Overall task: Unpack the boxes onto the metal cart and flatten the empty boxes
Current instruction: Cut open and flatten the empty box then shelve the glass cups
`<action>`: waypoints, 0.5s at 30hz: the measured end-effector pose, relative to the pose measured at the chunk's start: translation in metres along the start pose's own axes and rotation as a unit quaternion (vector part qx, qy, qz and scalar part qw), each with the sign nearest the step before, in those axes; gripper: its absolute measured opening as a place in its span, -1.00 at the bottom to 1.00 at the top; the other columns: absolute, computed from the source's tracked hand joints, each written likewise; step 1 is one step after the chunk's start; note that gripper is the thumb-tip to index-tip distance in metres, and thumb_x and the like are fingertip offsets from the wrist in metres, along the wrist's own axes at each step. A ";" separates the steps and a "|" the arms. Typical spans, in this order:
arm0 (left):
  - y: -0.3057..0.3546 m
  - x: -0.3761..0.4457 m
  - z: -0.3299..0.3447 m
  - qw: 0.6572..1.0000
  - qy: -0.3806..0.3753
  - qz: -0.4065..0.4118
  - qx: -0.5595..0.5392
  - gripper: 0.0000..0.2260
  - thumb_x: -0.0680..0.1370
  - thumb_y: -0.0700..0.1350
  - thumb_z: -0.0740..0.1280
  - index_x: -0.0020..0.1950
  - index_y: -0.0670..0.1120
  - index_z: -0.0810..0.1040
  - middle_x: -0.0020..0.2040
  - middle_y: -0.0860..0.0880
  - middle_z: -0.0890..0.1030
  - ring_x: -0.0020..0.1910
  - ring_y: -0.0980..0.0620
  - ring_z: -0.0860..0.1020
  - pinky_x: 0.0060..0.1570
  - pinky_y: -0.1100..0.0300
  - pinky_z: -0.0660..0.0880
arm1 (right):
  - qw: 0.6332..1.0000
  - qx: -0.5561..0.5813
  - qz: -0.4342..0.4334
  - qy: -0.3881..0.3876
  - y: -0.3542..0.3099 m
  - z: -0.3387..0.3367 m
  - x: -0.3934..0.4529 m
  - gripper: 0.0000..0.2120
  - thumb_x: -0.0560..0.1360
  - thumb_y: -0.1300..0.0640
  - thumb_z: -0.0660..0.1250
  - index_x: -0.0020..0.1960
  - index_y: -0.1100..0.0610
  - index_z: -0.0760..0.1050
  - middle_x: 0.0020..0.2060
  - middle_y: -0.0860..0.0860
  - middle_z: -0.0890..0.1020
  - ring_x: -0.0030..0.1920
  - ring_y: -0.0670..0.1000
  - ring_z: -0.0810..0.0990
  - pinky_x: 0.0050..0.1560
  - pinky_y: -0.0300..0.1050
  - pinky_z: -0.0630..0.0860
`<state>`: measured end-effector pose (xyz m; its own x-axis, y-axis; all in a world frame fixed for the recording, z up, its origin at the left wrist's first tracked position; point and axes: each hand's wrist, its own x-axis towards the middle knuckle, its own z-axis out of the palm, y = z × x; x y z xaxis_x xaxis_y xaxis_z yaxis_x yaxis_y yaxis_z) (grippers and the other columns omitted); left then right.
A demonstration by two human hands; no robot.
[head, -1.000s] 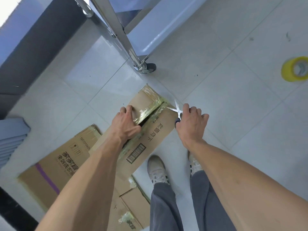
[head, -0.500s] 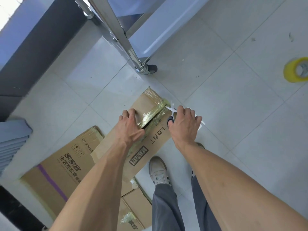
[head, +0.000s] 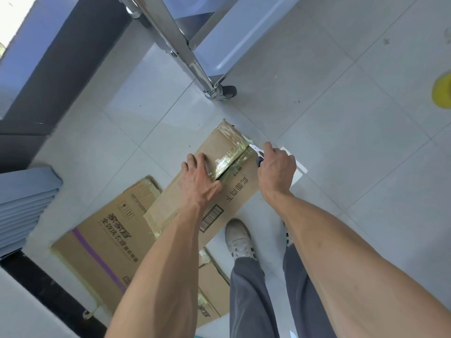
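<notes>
A taped cardboard box [head: 234,181] stands on the pale tiled floor [head: 341,154] just in front of the person's feet, its top seam sealed with glossy yellowish tape [head: 229,157] and partly split open along the middle. The left hand [head: 197,178] lies flat on the left top flap, fingers extended and pressing the cardboard, its thumb at the edge of the slit. The right hand [head: 275,170] is curled around a pair of scissors [head: 256,150], whose pale blades point at the far end of the taped seam and whose dark handle shows under the fingers. Flattened boxes [head: 97,240] printed with dark lettering and a purple stripe lie on the floor to the left, partly under the box. Beyond, the metal cart [head: 175,37] rises on a shiny leg ending in a grey caster [head: 225,92]. A yellow tape roll [head: 441,92] sits at the right edge of view, well apart. Grey trousers and a pale sneaker [head: 238,237] fill the foreground.
</notes>
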<state>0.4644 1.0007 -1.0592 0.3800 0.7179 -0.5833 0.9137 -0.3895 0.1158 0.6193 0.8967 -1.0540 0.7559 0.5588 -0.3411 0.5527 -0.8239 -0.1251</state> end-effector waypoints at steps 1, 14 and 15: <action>0.000 0.000 0.001 1.000 0.008 0.000 -0.003 -0.35 0.19 0.00 0.19 0.30 -0.04 0.27 0.19 -0.08 0.37 0.07 -0.07 0.40 -0.07 0.07 0.51 | 1.000 -0.009 0.000 0.000 0.001 0.000 0.001 -0.69 0.29 0.40 0.46 -0.06 0.15 0.49 -0.42 0.05 0.55 -0.40 0.09 0.35 -0.25 -0.07 0.16; 0.015 -0.017 -0.005 0.999 0.033 -0.013 -0.024 -0.53 0.25 -0.13 0.19 0.16 -0.07 0.28 0.13 -0.09 0.35 0.03 -0.12 0.35 -0.15 0.06 0.36 | 0.996 0.052 0.032 -0.064 -0.034 0.006 -0.018 -0.67 0.46 0.39 0.33 0.15 0.14 0.42 -0.17 0.07 0.60 -0.16 0.06 0.55 -0.15 -0.05 0.45; 0.018 -0.017 -0.006 0.998 0.049 -0.034 -0.032 -0.55 0.25 -0.15 0.19 0.14 -0.07 0.30 0.15 -0.10 0.36 0.04 -0.12 0.37 -0.10 0.04 0.38 | 0.996 0.060 0.044 -0.058 -0.031 0.007 -0.020 -0.68 0.46 0.37 0.36 0.15 0.13 0.43 -0.18 0.06 0.61 -0.17 0.06 0.57 -0.20 -0.07 0.45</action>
<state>0.4751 0.9845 -1.0424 0.3264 0.7958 -0.5101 0.9439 -0.3024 0.1323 0.5846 0.9106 -1.0493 0.7506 0.4749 -0.4594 0.4343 -0.8786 -0.1987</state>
